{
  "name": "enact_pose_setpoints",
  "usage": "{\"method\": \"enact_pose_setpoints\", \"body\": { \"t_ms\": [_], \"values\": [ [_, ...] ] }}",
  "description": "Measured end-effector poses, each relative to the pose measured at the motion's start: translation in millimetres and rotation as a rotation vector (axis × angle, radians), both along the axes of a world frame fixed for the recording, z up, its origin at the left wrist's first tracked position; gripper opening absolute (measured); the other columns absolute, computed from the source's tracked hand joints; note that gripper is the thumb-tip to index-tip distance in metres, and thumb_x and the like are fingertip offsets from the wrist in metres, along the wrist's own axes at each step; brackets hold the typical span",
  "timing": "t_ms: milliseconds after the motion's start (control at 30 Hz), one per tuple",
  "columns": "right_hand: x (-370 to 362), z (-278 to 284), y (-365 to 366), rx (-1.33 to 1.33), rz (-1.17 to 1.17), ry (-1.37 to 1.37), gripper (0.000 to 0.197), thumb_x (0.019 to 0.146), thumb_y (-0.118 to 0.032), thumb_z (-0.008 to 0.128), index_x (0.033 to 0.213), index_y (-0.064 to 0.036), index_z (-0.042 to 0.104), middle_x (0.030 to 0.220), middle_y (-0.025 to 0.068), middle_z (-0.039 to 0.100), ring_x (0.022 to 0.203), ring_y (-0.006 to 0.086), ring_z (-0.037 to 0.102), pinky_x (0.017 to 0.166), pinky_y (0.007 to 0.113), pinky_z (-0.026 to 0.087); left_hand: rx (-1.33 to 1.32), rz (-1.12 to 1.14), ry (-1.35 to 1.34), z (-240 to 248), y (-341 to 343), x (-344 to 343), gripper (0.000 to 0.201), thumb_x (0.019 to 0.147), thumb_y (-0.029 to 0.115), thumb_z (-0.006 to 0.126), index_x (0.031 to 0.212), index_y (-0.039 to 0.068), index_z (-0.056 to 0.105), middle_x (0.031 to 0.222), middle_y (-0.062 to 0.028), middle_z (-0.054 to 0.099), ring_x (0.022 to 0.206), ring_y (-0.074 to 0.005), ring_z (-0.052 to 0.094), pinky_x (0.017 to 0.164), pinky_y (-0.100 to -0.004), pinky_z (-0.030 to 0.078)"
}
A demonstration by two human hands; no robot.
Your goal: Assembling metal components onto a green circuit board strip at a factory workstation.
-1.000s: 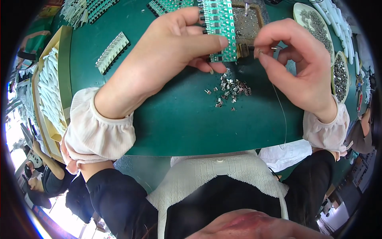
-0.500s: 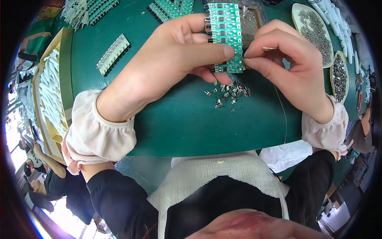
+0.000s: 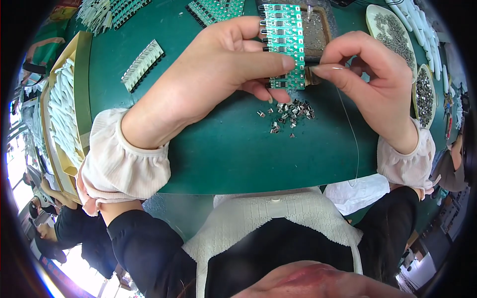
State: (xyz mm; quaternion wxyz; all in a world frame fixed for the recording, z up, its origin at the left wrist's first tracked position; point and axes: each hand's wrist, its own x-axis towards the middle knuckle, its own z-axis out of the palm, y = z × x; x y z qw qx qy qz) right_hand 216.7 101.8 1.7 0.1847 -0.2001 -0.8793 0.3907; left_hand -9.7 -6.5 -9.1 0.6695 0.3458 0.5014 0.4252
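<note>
In the head view, my green table has a heap of small metal clips on it, just below the panel I hold up. Behind that panel stands a brown-rimmed tray, partly hidden by it. To my left lies a pale strip of parts, well apart from the heap, and past it a yellowish box filled with white sticks. More green boards lie at the far edge. On my right are a dish of grey pieces and, nearer me, a dish of shiny bits.

My left hand is closed on the green circuit panel, thumb across its face and fingers behind, holding it above the table in front of the tray. My right hand is just beside the panel's right edge, thumb and forefinger pinched together on a thin wire that trails down past the table's near edge; the other fingers curl loosely. I cannot tell whether the wire touches the panel.
</note>
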Motion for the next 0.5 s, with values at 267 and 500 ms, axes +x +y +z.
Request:
{"method": "enact_pose_setpoints", "body": {
  "t_ms": [267,500],
  "values": [
    [-6.8,-6.3,5.5,0.094,0.152,0.147,0.016,0.081,0.003,0.08,0.093,-0.0001,0.071,0.09,0.0052,0.061,0.078,0.0099,0.057,0.063,0.023,0.043,0.011,-0.014,-0.132,-2.6,0.6,1.4,0.027,0.098,0.01,0.067,0.123,0.002,0.062,0.101,-0.0072,0.075,0.075,-0.0158,0.075,0.064,-0.0216,0.059],
    [-7.3,14.9,2.7,0.012,0.063,-0.045,0.03,0.074,0.001,0.084,0.102,-0.0022,0.072,0.09,0.0038,0.06,0.076,0.0117,0.057,0.063,0.025,0.042,-0.003,0.03,-0.168,-1.1,1.1,-0.9,0.026,0.098,0.011,0.067,0.122,0.003,0.062,0.101,-0.0073,0.075,0.074,-0.0153,0.074,0.062,-0.0209,0.058]
  ]
}}
